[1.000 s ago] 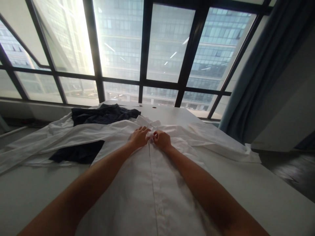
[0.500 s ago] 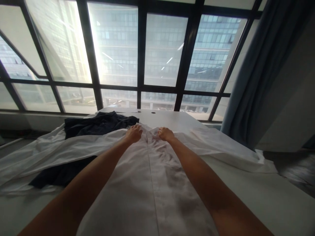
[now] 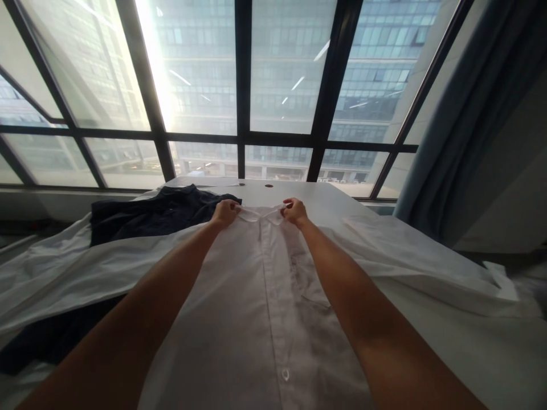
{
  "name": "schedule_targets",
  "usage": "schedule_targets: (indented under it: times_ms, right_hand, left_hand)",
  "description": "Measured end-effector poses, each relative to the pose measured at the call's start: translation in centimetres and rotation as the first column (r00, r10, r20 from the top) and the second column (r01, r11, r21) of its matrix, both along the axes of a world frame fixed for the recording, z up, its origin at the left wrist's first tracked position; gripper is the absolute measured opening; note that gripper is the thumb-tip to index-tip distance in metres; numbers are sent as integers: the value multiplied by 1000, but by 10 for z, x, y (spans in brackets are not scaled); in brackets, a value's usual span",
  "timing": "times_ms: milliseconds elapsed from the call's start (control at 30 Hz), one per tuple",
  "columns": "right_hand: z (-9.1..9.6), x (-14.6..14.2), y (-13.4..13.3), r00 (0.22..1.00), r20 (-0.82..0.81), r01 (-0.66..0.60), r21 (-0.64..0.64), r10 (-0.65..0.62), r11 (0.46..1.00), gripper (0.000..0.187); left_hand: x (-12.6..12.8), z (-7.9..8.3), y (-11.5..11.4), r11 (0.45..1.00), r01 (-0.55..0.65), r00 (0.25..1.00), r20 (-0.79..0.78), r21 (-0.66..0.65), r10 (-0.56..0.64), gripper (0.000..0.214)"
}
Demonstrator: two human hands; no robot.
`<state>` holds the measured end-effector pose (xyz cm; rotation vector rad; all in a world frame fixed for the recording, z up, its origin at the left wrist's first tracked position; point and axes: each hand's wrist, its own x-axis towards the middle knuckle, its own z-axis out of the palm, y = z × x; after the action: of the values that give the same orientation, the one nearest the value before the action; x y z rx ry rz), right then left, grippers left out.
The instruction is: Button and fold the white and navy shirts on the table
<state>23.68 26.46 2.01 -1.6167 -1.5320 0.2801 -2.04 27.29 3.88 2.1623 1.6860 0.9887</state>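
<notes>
A white button-up shirt (image 3: pixel 239 296) lies front up on the white table, its collar at the far end and its sleeves spread to both sides. My left hand (image 3: pixel 225 213) pinches the collar at its left side. On the collar's right side, my right hand (image 3: pixel 294 210) grips the fabric between thumb and fingers. The button placket runs down the middle, with one button showing near the bottom. A chest pocket shows partly beside my right forearm. Dark navy clothing (image 3: pixel 149 213) lies by the left sleeve, just beyond my left hand.
The white table (image 3: pixel 316 192) reaches to a large window (image 3: pixel 282 85) with dark frames. At the right hangs a blue-grey curtain (image 3: pixel 444 125). More dark fabric (image 3: pixel 64 330) pokes out below the left sleeve.
Both hands have moved slightly apart to the collar's two sides, drawing it wider. The shirt front looks smoother, and the view has tilted down and come closer.
</notes>
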Motion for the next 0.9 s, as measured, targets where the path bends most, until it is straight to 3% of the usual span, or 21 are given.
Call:
schedule_targets:
  times_ms: [67, 167, 267, 333, 433, 633, 733, 900]
  right_hand:
    - [3, -9, -12, 983, 174, 68, -61, -56, 996, 51]
    - [4, -28, -44, 869, 491, 135, -127, -56, 983, 47]
    - [-1, -45, -81, 801, 599, 66, -93, 2, 994, 43]
    - [-6, -52, -102, 777, 616, -7, -198, 130, 980, 50]
    - [-7, -53, -125, 767, 575, -21, -421, 285, 907, 62]
    - [3, -31, -153, 793, 548, 59, -505, 267, 861, 74]
    - [-9, -18, -158, 801, 537, 104, -562, 266, 821, 77]
    - [-22, -11, -154, 812, 525, 79, -534, 257, 842, 80]
  left_hand:
    - [7, 0, -8, 999, -38, 997, -70, 8, 38, 43]
    - [19, -2, -34, 992, -82, 968, -231, 94, 102, 55]
    - [26, -8, -75, 985, 45, 913, -407, 169, 28, 60]
    - [28, -16, -100, 990, 134, 860, -503, 53, -89, 66]
    - [24, -28, -125, 972, 130, 808, -547, -197, -219, 72]
    - [11, -34, -133, 977, 10, 835, -536, -211, -124, 86]
    - [7, -39, -131, 967, -12, 839, -528, -256, -130, 86]
    - [5, -45, -127, 976, 13, 841, -526, -220, -129, 83]
